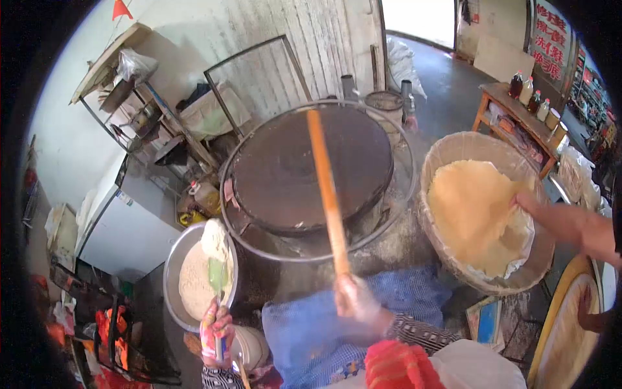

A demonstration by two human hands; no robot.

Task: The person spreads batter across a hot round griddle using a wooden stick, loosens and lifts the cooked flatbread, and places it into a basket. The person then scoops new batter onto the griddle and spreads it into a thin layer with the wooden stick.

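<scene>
My left hand (217,330) is closed around the handle of a green spatula (218,273) with a thick lump of pale batter (214,240) on its end. The spatula is over a metal bowl (170,285) of beige batter (196,275). My right hand (356,299) is wrapped round the near end of a long, flat wooden stick (326,185), slightly blurred. The stick reaches across a round dark griddle (272,168); whether it touches the surface I cannot tell. The griddle's surface looks bare.
At the right, another person's hand (528,204) touches thin tan flatbreads (466,201) in a lined basket (447,150). A metal ring (223,214) surrounds the griddle. Blue cloth (291,330) lies in front, a white cabinet (126,227) stands left, and a wooden bench (512,104) holds bottles.
</scene>
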